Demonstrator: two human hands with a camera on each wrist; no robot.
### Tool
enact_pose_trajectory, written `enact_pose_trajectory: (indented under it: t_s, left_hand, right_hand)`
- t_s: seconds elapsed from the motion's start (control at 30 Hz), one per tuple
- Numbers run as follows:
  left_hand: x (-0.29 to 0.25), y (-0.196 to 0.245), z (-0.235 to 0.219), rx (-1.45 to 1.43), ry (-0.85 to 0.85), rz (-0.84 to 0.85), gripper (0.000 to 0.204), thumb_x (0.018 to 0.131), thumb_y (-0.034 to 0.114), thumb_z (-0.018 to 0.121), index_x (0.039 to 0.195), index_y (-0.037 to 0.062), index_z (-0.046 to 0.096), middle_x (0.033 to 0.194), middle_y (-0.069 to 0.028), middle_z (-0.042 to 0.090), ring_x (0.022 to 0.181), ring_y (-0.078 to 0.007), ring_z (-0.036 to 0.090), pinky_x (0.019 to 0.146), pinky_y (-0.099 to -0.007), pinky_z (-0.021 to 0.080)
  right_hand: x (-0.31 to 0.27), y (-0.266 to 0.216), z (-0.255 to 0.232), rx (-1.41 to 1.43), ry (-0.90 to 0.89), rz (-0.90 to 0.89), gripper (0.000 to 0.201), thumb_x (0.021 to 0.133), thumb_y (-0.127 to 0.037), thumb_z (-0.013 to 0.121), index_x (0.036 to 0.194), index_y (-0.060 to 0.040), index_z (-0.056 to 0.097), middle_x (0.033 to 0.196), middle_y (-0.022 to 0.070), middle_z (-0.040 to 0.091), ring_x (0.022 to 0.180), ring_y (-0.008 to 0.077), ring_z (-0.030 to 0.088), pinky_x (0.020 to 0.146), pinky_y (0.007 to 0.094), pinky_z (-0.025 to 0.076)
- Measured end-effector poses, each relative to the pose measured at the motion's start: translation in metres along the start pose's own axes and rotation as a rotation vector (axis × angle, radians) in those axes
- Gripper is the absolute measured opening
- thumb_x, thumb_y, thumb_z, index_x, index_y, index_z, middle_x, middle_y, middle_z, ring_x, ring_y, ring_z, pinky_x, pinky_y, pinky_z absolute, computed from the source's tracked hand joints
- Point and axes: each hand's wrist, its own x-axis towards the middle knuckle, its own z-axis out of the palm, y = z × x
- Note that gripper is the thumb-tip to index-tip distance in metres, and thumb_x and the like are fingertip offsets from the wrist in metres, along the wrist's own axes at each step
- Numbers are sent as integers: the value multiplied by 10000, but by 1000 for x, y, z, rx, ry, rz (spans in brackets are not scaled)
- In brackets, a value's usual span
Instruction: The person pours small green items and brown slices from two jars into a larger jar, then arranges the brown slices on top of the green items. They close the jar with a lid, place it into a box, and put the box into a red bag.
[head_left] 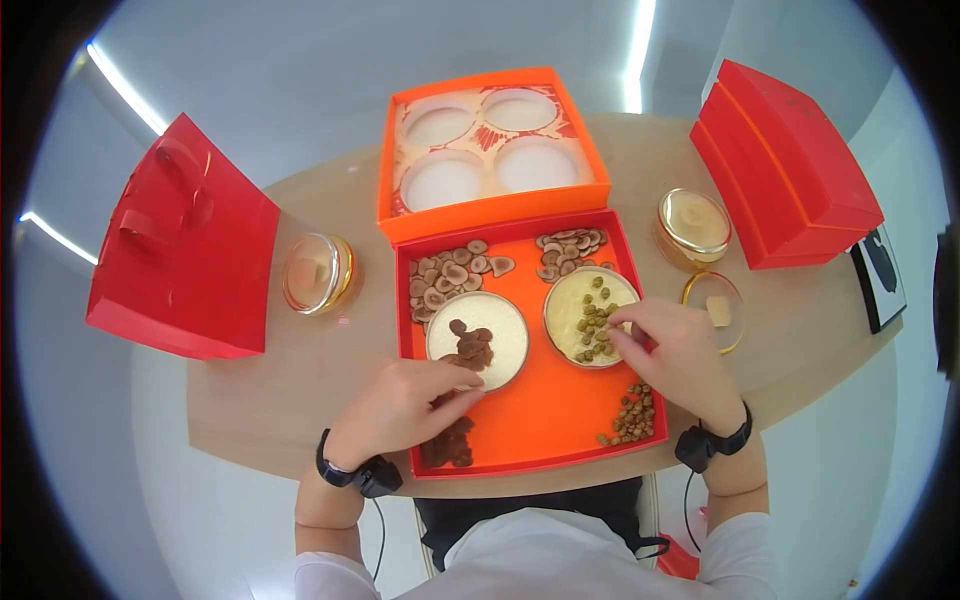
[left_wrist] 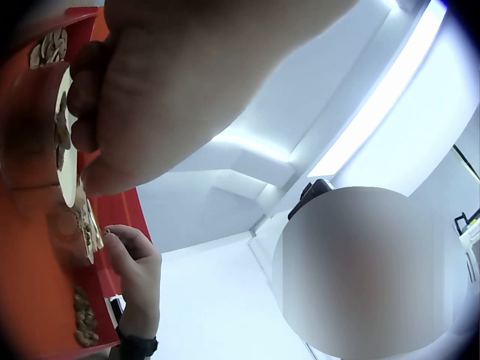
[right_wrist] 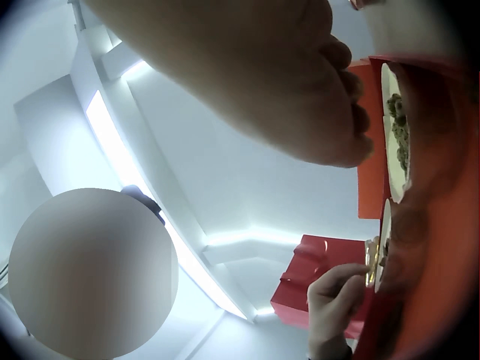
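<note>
In the head view, my left hand is at the near left edge of a cream-filled round container topped with dark brown slices. Its index finger and thumb tips lie close together; whether anything is between them cannot be seen. My right hand is over the right edge of a pale yellow-filled container with green-brown pieces in a band across it. In the left wrist view, the right hand pinches a tiny piece between thumb and index finger. Both containers stand in a red-rimmed orange box.
Sliced pieces fill the box's back left corner, with more slices at back right, dark slices front left and round pieces front right. Around it are an orange insert box, lidded jars, a red bag and red boxes.
</note>
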Motion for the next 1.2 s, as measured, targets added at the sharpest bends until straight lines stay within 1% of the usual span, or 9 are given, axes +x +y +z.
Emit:
enact_pose_trajectory:
  t_s: [0.23,0.47,0.57,0.67,0.73,0.87,0.93,1.07,1.2]
  left_hand:
    - [-10,3,-5,150,-409,-9,178,919,208,819,1050,87,819,854,-118,779,759,-306,759,695,-393,615]
    - [-14,3,2,288,-461,-27,182,933,229,794,1054,93,802,877,-107,785,795,-323,765,726,-414,618]
    - [-15,3,5,319,-454,-34,169,938,222,786,1047,93,793,871,-101,784,793,-321,764,728,-423,616]
    - [-17,0,6,315,-442,-26,157,943,225,778,1027,93,788,852,-101,777,781,-319,761,720,-428,612]
    - [-15,2,6,315,-453,-41,148,950,228,771,1011,94,788,840,-104,772,773,-318,759,716,-428,610]
    - [-15,-1,9,302,-425,-29,136,965,226,757,972,94,785,829,-105,767,757,-315,755,703,-428,608]
    - [-13,0,6,286,-410,-12,130,973,215,751,956,90,782,825,-106,764,745,-311,752,692,-423,608]
    - [-7,6,1,56,-123,70,74,954,144,778,993,82,790,815,-100,756,717,-298,743,652,-395,595]
    - [1,2,10,79,227,76,116,931,98,804,1046,81,805,813,-93,753,698,-292,738,628,-381,582]
  right_hand:
    - [0,7,3,-101,-12,-9,86,925,-122,806,993,-91,764,840,67,722,685,256,714,596,373,532]
    - [3,-3,-6,-58,-79,63,99,938,-151,802,1012,-91,775,859,78,736,721,268,729,625,383,550]
    - [-1,-3,-12,99,-252,-19,115,937,-179,796,1018,-100,779,866,67,745,743,266,739,646,382,569]
    - [-4,-1,-21,33,-580,-218,136,931,-218,785,1016,-112,782,897,56,757,799,263,750,685,386,590]
    - [-6,-5,-18,21,-718,-236,136,923,-234,776,987,-114,772,904,51,754,828,264,749,703,398,595]
    - [-8,-9,-11,-45,-920,-258,146,916,-242,763,931,-98,743,906,54,741,858,277,742,721,411,594]
    - [-11,-6,-6,-56,-916,-282,146,914,-235,760,912,-93,731,887,61,730,843,282,737,714,416,591]
    - [-12,-5,-3,-76,-927,-299,146,921,-233,754,924,-87,743,883,75,726,827,287,735,708,421,591]
    - [-11,-6,-3,54,-736,-266,137,920,-220,771,960,-90,760,867,71,718,803,284,730,691,407,584]
